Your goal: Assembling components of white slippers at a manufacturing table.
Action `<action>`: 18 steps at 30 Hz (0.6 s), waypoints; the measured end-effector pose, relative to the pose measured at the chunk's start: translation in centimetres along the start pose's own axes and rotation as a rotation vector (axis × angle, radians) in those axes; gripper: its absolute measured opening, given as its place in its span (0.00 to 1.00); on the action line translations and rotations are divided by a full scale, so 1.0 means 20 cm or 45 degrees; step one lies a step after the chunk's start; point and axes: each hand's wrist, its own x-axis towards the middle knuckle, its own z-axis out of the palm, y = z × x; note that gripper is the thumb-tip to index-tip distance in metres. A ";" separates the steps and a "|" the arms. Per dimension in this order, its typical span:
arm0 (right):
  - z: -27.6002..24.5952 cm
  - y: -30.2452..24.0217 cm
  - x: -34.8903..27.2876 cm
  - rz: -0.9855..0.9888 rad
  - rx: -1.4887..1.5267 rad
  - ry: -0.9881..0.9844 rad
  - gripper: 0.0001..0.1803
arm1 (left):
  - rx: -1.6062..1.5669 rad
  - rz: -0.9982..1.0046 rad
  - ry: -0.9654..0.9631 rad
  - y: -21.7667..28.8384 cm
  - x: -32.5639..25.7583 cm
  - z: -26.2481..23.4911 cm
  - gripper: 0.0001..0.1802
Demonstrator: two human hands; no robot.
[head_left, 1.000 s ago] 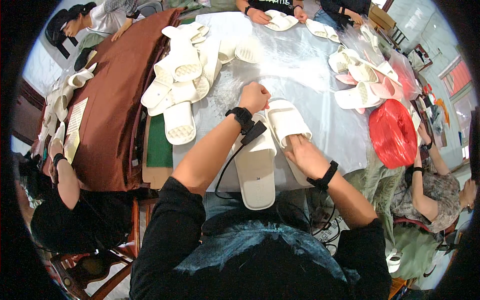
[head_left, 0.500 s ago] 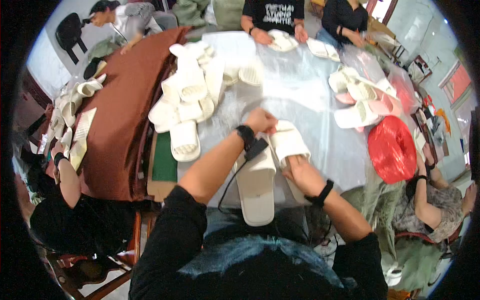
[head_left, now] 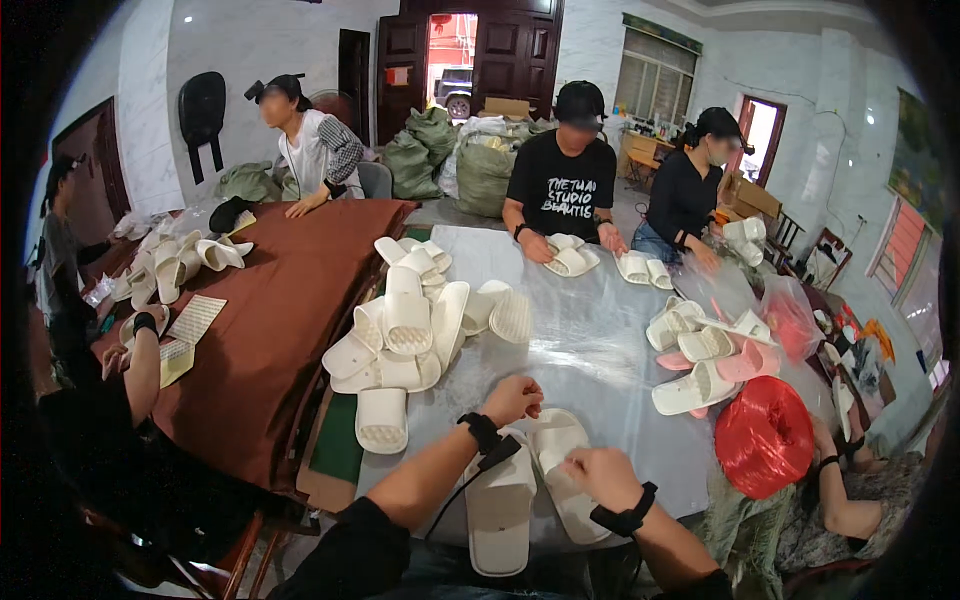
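Two cream slide slippers lie side by side at the near edge of the table, the left slipper (head_left: 498, 515) and the right slipper (head_left: 557, 432). My left hand (head_left: 513, 400) hovers just beyond the left slipper's toe end, its fingers curled together. Over the right slipper's footbed is my right hand (head_left: 606, 478), fingers bent and drawn together near the strap. Whether either hand pinches something small is hidden. Black bands circle both wrists, and a small dark box with a cord hangs by the left one.
A heap of cream slippers (head_left: 405, 315) rises at left, beside a brown-covered table (head_left: 270, 330). To the right are cream and pink slippers (head_left: 705, 345) and a red plastic roll (head_left: 763, 437). Across the grey tabletop (head_left: 590, 350), a person in black handles a slipper pair (head_left: 570, 257); other people work around.
The view has tilted up. My right hand has come out of the right slipper's opening and is now above it. My left hand has drawn slightly away from that slipper's toe.
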 end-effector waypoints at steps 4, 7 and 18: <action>-0.01 0.02 0.30 -0.198 0.164 0.611 0.09 | -0.026 0.062 0.109 0.02 -0.06 0.02 0.07; 0.13 0.18 0.56 -0.145 0.550 0.514 0.12 | -0.111 0.151 0.140 -0.02 -0.02 0.03 0.06; 0.28 0.14 0.64 0.247 1.248 0.121 0.06 | -0.431 0.135 0.185 -0.09 -0.06 -0.06 0.06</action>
